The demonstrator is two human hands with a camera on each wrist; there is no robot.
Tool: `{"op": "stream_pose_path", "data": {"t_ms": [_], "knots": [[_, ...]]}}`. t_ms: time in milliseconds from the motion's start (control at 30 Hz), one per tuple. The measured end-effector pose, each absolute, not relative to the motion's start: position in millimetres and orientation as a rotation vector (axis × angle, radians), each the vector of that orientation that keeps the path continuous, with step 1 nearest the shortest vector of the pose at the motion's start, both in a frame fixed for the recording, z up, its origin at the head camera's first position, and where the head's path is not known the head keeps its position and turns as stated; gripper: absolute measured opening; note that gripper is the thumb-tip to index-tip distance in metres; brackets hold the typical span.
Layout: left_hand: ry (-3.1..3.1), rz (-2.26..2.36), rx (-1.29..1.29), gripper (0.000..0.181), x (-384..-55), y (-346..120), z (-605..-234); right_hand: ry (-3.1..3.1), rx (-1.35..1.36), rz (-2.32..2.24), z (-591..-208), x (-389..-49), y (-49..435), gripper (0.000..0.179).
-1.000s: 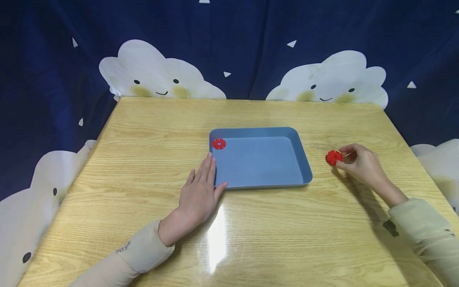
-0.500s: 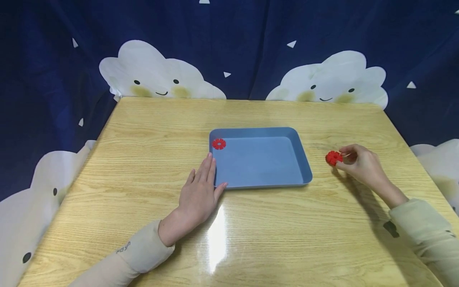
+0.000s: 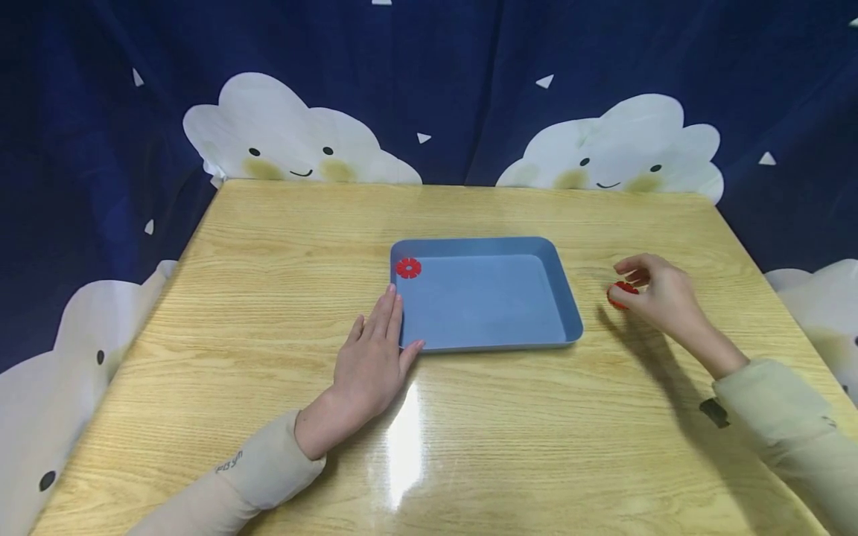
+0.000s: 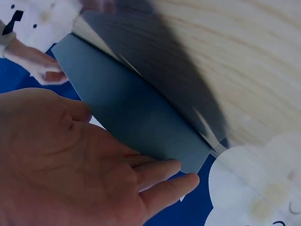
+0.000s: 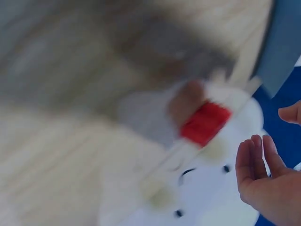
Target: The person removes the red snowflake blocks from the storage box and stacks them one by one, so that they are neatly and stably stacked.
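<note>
My left hand rests against the left front corner of a blue tray, fingers straight along its side and thumb at the front edge. In the left wrist view its palm faces the tray's outer wall. One red notched snowflake disc lies flat in the tray's back left corner. Right of the tray, a stack of red snowflake discs appears to stand on the table. My right hand hovers over it, thumb covering part of the stack. In the right wrist view the fingers and thumb are spread, apart from it.
The pale wooden table reaches back to a dark blue curtain printed with smiling white clouds. A bright reflection lies on the table in front of the tray.
My right fingers have come away from the stack of red discs, and the hand has shifted slightly up and left. The left hand and the tray stay put.
</note>
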State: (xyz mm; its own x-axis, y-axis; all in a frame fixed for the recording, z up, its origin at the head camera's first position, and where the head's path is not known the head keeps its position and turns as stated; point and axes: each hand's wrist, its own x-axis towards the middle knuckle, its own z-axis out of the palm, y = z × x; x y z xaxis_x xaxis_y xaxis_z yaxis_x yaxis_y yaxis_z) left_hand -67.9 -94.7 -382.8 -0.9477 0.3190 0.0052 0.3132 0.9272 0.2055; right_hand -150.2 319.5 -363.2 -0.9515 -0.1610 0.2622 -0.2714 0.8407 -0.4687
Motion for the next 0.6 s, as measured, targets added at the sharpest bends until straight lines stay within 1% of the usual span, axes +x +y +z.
{"op": "stream_pose_path", "data": {"t_ms": [367,600], "knots": [[3.017,0.315,0.496,0.071,-68,-94,-382,-2.743,0.615,0.901,-350,-179,230,0.028],[3.029,0.309,0.497,0.071,-67,-94,-380,-2.752,0.759,0.903,-347,-199,188,0.030]]}}
